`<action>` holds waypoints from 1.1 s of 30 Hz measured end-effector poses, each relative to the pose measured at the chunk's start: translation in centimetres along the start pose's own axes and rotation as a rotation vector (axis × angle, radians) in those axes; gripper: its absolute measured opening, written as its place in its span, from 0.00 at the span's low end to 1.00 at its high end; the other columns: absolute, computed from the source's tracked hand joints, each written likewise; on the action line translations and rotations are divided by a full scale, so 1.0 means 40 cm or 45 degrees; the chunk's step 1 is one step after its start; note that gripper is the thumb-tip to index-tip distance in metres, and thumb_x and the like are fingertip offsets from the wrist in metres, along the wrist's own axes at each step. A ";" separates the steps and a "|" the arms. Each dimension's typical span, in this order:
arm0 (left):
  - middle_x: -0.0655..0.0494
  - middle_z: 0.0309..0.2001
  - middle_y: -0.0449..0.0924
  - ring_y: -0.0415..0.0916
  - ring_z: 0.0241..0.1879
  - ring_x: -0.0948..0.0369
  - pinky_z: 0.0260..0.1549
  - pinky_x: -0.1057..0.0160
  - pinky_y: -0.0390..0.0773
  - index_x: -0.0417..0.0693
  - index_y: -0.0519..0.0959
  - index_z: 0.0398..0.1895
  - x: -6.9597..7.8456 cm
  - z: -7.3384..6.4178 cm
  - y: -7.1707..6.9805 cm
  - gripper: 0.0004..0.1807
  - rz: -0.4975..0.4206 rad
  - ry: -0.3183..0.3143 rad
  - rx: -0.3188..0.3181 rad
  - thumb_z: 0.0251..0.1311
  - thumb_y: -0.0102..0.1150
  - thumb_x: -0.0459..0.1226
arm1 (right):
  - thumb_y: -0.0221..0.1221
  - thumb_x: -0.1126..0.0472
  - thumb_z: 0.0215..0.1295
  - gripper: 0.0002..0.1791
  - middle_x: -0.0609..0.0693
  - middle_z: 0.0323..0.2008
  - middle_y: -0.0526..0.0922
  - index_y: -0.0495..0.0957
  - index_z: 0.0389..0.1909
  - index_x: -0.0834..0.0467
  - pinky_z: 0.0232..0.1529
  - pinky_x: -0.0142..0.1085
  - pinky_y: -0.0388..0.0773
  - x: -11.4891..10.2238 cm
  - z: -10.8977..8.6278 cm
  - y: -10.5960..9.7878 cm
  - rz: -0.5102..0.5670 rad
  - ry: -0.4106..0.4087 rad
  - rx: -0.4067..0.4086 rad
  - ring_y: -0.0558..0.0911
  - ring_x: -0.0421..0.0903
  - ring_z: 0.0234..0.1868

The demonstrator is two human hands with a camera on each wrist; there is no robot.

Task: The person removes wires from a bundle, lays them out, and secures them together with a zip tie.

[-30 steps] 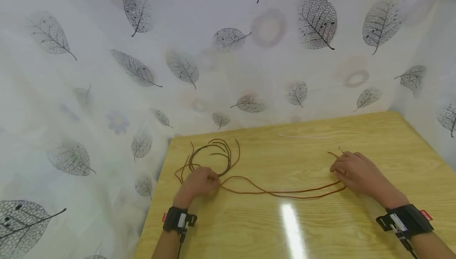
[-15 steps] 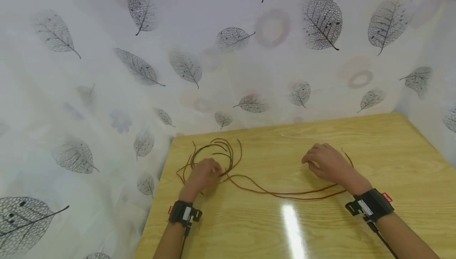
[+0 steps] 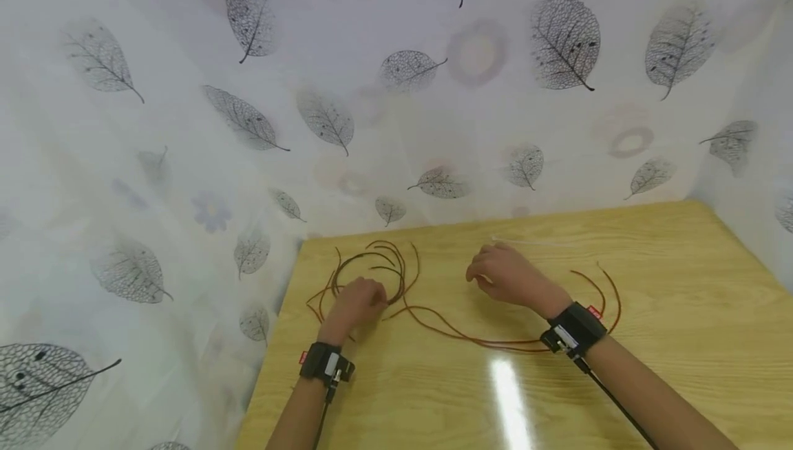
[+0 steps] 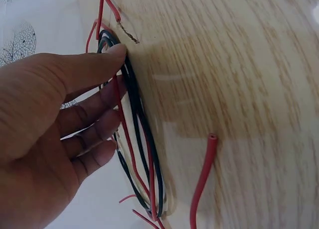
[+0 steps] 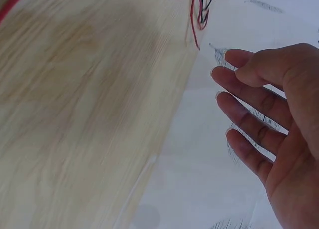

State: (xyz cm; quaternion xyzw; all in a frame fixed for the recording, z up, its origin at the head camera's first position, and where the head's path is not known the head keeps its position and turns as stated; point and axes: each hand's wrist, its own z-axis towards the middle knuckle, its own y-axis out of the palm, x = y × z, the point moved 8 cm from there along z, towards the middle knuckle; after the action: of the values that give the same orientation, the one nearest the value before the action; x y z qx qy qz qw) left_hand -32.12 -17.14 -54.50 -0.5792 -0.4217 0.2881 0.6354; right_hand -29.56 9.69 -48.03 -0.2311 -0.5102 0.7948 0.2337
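A coil of black and red wires [image 3: 399, 278] lies at the table's left. At its near right edge is my left hand [image 3: 358, 307]; in the left wrist view my thumb lies over the black strands and my fingers reach behind, pinching the coil. Long red wires [image 3: 455, 331] run rightward from near that hand, their far ends [image 3: 610, 285] curving up beyond my right wrist. Above the middle of the table hovers my right hand [image 3: 504, 274], fingers loosely bent and holding nothing. Its thumb rests against a finger in the right wrist view.
The wooden table [image 3: 669, 285] meets leaf-printed sheeting [image 3: 384, 133] at the back and left. A thin white strip [image 3: 533, 241] lies near the back edge. Black wrist straps with cables [image 3: 576, 329] trail from both forearms.
My right hand has let go of the red wires at the right and moved left, past the middle. My left hand has released the long red wires and shifted slightly onto the coil.
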 end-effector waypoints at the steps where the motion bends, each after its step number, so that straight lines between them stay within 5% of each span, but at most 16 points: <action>1: 0.65 0.33 0.84 0.77 0.37 0.62 0.46 0.58 0.77 0.57 0.86 0.33 -0.001 0.000 -0.003 0.03 0.006 0.012 0.025 0.64 0.71 0.42 | 0.68 0.68 0.60 0.09 0.44 0.34 0.87 0.89 0.36 0.50 0.42 0.44 0.78 -0.008 0.015 0.005 0.000 -0.008 -0.012 0.80 0.45 0.36; 8: 0.63 0.35 0.85 0.76 0.36 0.59 0.44 0.53 0.74 0.54 0.86 0.36 -0.002 0.001 -0.052 0.03 -0.004 0.044 0.217 0.64 0.71 0.41 | 0.66 0.67 0.62 0.10 0.44 0.36 0.88 0.89 0.39 0.49 0.44 0.43 0.78 -0.061 0.128 0.035 -0.034 -0.066 -0.124 0.81 0.47 0.38; 12: 0.62 0.35 0.84 0.76 0.34 0.60 0.44 0.53 0.75 0.54 0.85 0.37 0.011 0.000 -0.084 0.03 0.031 0.130 0.335 0.64 0.71 0.38 | 0.67 0.65 0.64 0.12 0.46 0.41 0.88 0.88 0.47 0.50 0.49 0.45 0.80 -0.086 0.198 0.058 -0.062 -0.061 -0.187 0.83 0.48 0.41; 18: 0.61 0.35 0.84 0.76 0.34 0.60 0.42 0.54 0.75 0.52 0.85 0.40 0.024 0.005 -0.103 0.05 0.063 0.217 0.414 0.64 0.71 0.37 | 0.64 0.67 0.65 0.23 0.49 0.54 0.85 0.83 0.60 0.48 0.53 0.46 0.80 -0.110 0.293 0.127 -0.087 0.012 -0.275 0.84 0.50 0.50; 21: 0.61 0.35 0.84 0.76 0.35 0.60 0.43 0.55 0.75 0.53 0.86 0.41 0.024 0.004 -0.105 0.06 0.024 0.209 0.419 0.63 0.72 0.38 | 0.66 0.67 0.66 0.20 0.47 0.55 0.84 0.85 0.56 0.47 0.54 0.46 0.81 -0.126 0.326 0.166 -0.107 0.028 -0.298 0.84 0.49 0.51; 26: 0.62 0.36 0.85 0.78 0.35 0.60 0.42 0.55 0.75 0.54 0.87 0.38 0.028 -0.013 -0.121 0.07 -0.053 0.256 0.511 0.59 0.75 0.36 | 0.70 0.61 0.64 0.09 0.41 0.41 0.88 0.90 0.42 0.44 0.54 0.46 0.80 -0.138 0.344 0.209 -0.147 0.038 -0.289 0.85 0.42 0.43; 33: 0.56 0.38 0.88 0.84 0.38 0.54 0.44 0.49 0.82 0.49 0.88 0.37 0.001 -0.038 -0.156 0.06 -0.022 0.259 0.637 0.58 0.75 0.34 | 0.66 0.65 0.67 0.07 0.44 0.34 0.88 0.90 0.36 0.50 0.41 0.37 0.83 -0.139 0.356 0.196 -0.109 -0.004 -0.128 0.86 0.43 0.36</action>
State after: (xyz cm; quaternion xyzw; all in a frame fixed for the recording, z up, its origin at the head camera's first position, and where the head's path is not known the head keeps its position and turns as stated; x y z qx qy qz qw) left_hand -31.55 -18.90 -48.33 -0.4265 -0.2762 0.3182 0.8003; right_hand -34.89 -6.59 -49.20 -0.2192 -0.5592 0.7578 0.2547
